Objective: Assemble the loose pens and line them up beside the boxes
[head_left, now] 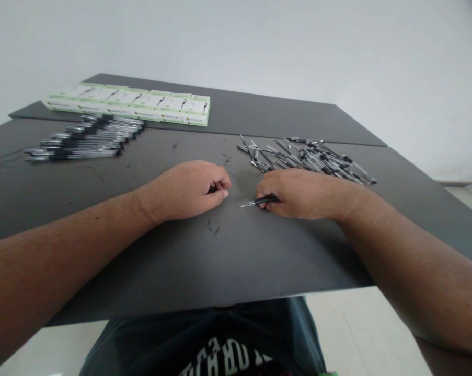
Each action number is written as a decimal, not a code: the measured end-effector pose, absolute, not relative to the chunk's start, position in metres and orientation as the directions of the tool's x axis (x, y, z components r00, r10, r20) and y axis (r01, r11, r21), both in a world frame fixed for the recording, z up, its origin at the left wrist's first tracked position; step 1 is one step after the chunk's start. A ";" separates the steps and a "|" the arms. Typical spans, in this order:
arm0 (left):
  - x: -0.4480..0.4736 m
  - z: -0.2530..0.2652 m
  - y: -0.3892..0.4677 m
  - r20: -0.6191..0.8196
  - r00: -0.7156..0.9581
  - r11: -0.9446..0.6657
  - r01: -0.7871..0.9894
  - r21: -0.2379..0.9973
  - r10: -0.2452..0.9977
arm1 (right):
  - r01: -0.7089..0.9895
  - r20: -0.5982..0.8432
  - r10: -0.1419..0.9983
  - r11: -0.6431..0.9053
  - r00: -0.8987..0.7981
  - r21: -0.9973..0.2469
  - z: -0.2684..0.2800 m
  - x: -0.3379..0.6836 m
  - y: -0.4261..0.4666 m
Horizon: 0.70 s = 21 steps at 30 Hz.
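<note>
In my right hand (298, 193) is a pen (264, 200) with a black grip, its clear tip pointing left just above the grey table. My left hand (191, 190) faces it, the fingers curled and thumb pressed near the fingertips. Something dark shows between them, too hidden to name. Just beyond my right hand lies a loose heap of pen parts (318, 159), with clear barrels, black caps and thin refills. On the left, a row of pens (84, 138) lies side by side, with clear barrels and black grips.
Several white and green pen boxes (141, 107) stand in a row at the back left. The grey table (236, 261) has a seam across its far part and a front edge close to my lap. Dark scribbles mark its surface. A pale wall (259, 47) rises behind.
</note>
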State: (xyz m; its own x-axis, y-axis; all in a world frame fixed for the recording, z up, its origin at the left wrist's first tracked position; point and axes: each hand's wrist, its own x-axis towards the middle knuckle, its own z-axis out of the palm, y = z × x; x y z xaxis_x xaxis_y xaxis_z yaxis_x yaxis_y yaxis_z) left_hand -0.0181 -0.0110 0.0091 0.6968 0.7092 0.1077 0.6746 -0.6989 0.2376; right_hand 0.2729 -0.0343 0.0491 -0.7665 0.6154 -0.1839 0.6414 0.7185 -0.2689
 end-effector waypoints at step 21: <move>-0.009 0.015 -0.025 0.133 0.685 -0.678 0.638 0.364 0.716 | 0.613 0.157 0.670 0.733 -0.726 -0.295 0.042 0.255 -0.043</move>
State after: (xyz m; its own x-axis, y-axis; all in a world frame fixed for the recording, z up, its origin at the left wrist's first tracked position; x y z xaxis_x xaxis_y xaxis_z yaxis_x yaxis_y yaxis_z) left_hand -0.0091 -0.0254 0.0147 0.6852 0.7161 0.1331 0.6382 -0.6783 0.3642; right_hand 0.2552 -0.0433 0.0420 -0.7257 0.6698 0.1574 0.6127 0.7332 -0.2950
